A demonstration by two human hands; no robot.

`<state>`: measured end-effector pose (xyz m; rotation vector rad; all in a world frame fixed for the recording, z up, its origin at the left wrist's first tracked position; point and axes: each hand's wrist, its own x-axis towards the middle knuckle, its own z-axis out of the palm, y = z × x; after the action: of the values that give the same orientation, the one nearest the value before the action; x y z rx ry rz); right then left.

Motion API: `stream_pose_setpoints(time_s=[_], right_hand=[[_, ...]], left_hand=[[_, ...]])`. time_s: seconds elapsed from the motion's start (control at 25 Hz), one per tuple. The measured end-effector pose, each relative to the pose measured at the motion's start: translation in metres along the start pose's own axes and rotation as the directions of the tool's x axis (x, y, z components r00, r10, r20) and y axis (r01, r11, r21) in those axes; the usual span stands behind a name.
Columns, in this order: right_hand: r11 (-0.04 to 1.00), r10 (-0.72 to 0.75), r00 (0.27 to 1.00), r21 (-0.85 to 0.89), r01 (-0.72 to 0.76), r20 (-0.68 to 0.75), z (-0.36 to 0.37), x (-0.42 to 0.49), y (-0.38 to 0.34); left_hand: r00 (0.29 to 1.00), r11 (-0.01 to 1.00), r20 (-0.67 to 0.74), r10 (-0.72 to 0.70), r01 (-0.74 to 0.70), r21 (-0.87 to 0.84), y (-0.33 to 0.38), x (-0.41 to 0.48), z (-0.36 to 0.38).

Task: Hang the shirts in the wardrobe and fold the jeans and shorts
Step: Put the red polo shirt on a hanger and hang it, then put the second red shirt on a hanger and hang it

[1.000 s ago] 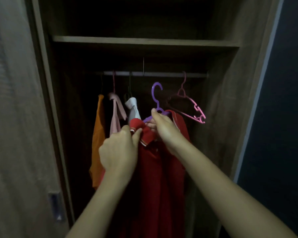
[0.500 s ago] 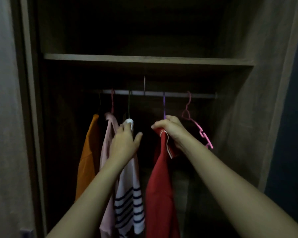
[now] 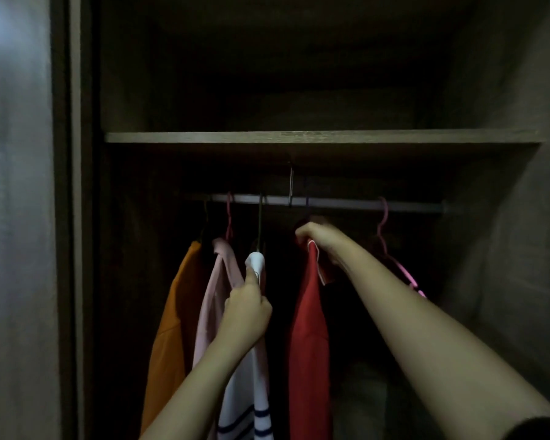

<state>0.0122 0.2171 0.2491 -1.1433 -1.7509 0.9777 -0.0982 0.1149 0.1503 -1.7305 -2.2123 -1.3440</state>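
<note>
One gap: left hand (image 3: pixel 246 312) grips white shirt (image 3: pixel 255 261), right hand (image 3: pixel 323 239) red shirt (image 3: pixel 308 331).

Four shirts hang side by side from the rail (image 3: pixel 331 203) in the open wardrobe (image 3: pixel 299 137), below its shelf. Left to right: orange shirt (image 3: pixel 172 312); pink shirt (image 3: pixel 213 296) on a pink hanger; white shirt (image 3: pixel 255 392) with dark blue stripes low down, collar up; red shirt (image 3: pixel 308 344) with white collar trim. All hang edge-on, straight down. Left hand (image 3: pixel 246 312) grips the white shirt just below the collar. Right hand (image 3: pixel 318 236) grips the top of the red shirt, just under the rail.
</note>
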Motion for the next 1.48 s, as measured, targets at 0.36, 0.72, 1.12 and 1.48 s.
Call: stream_pose_setpoints(time_s=[0.36, 0.72, 1.12, 1.48], right_hand=[[0.981, -0.074, 0.997, -0.183, 0.071, -0.015, 0.015, 0.004, 0.024], [0.659, -0.684, 0.729, -0.428, 0.618, -0.001, 0.08, -0.071, -0.008], [0.671, -0.518, 0.702, -0.278, 0.688, 0.488, 0.353, -0.209, 0.036], [0.812, -0.143, 0.733, -0.345, 0.471, 0.665, 0.556, -0.305, 0.076]], left_hand=[[0.995, 0.995, 0.063, 0.081, -0.076, -0.072, -0.014, -0.001, -0.009], [0.976, 0.978, -0.171, 0.135, -0.159, -0.133, -0.077, -0.054, -0.067], [0.963, 0.932, -0.109, -0.246, 0.266, 0.246, -0.298, -0.204, -0.186], [0.864, 0.678, -0.039, -0.502, 0.422, 0.602, -0.503, -0.333, -0.278]])
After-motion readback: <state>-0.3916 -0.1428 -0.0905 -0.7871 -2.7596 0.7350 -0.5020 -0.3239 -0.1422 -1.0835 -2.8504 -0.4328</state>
